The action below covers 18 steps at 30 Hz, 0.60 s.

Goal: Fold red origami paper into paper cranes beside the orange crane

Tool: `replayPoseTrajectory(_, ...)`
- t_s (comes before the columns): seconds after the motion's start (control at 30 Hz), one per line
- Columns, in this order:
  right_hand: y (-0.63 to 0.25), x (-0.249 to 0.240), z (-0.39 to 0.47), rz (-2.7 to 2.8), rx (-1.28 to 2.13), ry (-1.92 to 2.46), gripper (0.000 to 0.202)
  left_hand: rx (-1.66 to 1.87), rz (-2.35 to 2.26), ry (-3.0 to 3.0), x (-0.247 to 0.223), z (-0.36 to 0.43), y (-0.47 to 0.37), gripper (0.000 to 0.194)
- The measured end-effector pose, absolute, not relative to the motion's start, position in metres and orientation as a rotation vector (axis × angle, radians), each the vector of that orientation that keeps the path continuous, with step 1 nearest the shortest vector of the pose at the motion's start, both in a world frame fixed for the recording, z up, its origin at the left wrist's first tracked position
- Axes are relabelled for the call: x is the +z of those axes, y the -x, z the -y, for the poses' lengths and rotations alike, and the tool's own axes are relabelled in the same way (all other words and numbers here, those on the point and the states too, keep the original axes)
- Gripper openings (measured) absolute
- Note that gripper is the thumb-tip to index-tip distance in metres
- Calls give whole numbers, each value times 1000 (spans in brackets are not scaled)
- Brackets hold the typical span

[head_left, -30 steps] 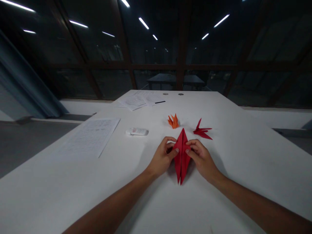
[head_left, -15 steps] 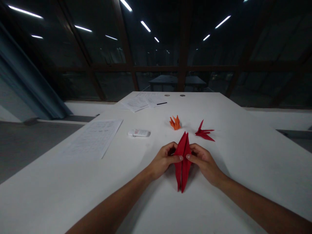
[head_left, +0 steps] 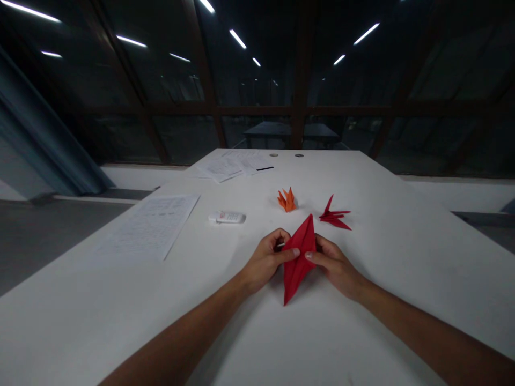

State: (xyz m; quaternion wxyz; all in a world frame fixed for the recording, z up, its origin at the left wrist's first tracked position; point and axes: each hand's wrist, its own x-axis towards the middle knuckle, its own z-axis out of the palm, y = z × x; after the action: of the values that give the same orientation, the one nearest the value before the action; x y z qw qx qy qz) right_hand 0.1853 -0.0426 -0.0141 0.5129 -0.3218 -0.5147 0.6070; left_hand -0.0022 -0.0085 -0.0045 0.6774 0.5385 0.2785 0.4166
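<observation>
**L hand (head_left: 265, 261) & R hand (head_left: 340, 268) pinch red folded paper (head_left: 296, 271)**

Both thumbs press on its front face, tips close tog., other fingers tucked behind (partly hidden). It's tilted, upper tip leaning R; can't tell if lower tip touches the desk (head_left: 402, 305). Position: approx. midway btwn desk's L & R edges.

Toward the far edge, just beyond it: orange folded piece (head_left: 287, 201) and, to the R, small red folded piece (head_left: 336, 219), apart from each other. White bottle (head_left: 228, 217) lies L of both. Written sheet (head_left: 145, 228) near L edge; more papers (head_left: 225, 165) by far L corner, w/ black strip (head_left: 265, 169) at their R side.
</observation>
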Motion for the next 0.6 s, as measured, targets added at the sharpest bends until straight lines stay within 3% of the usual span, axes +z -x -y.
replayPoseTrajectory(0.17, -184, -14, 43, 1221, 1463, 807, 20, 964, -625, -1097, -3, 9, 0, 35)
replayPoseTrajectory(0.6, -183, -15, 41, 1302, 1189, 1052, 36, 1016, -662, -908, 2, 9, -3, 43)
